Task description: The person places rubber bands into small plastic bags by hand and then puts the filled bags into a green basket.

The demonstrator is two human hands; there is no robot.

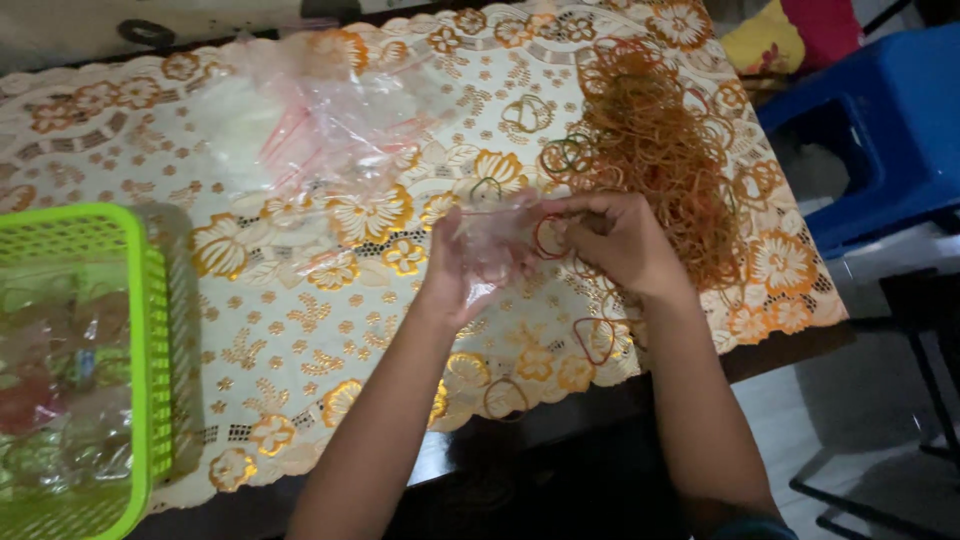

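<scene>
**Bands going into the bag**

The left hand [455, 270] is gripping a small clear bag [495, 240] over the bench [300, 330]; the right hand [615, 240] is pinching a rubber band [548, 238] at its mouth, beside the rubber band pile [650, 140]. Judging by this, filling is under way; feeding the band in needs the mouth held wide.

At your left stands a lime-green mesh basket [150, 330] with filled clear packets inside. A lace tablecloth [290, 340] with orange and gold flowers covers the table in front of you. Toward its far edge lies a loose heap of empty clear plastic bags [320, 120] with red strips. Off to your right you see a blue plastic stool [880, 130], and beyond it a yellow and pink cloth [790, 35].
</scene>
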